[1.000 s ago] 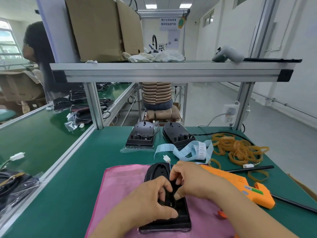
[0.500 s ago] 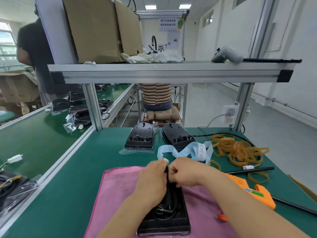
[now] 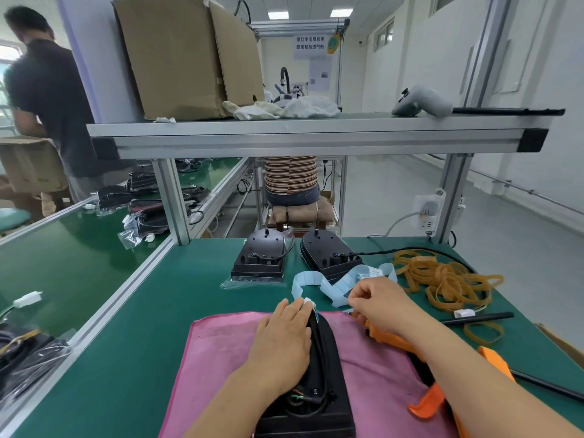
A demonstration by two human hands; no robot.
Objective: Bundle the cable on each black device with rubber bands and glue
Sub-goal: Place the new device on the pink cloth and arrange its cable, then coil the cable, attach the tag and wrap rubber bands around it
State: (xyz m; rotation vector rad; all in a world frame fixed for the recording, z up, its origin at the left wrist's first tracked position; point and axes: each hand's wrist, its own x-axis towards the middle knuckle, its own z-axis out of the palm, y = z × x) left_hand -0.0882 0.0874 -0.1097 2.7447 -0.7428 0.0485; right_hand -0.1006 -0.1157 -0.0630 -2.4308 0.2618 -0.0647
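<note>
A black device (image 3: 322, 406) lies lengthwise on a pink cloth (image 3: 221, 358) in front of me. My left hand (image 3: 284, 336) rests palm-down on its far half and presses the black cable along the body. The cable's white connector (image 3: 309, 301) shows at the fingertips. To the right, my right hand (image 3: 379, 305) has its fingers curled and pinches the near end of a pale blue label strip (image 3: 331, 286). It hovers over the nose of the orange glue gun (image 3: 392, 338). A heap of tan rubber bands (image 3: 442, 279) lies further right.
Two more black devices (image 3: 262, 257) (image 3: 328, 254) stand at the back of the green table (image 3: 142, 311). A black rod (image 3: 474, 318) and a single rubber band (image 3: 483, 331) lie at the right. An aluminium shelf (image 3: 284, 137) spans overhead. Seated and standing people are behind.
My right hand left the device and moved right to the label strip. My left hand slid forward along the device, and now lies flat over the cable.
</note>
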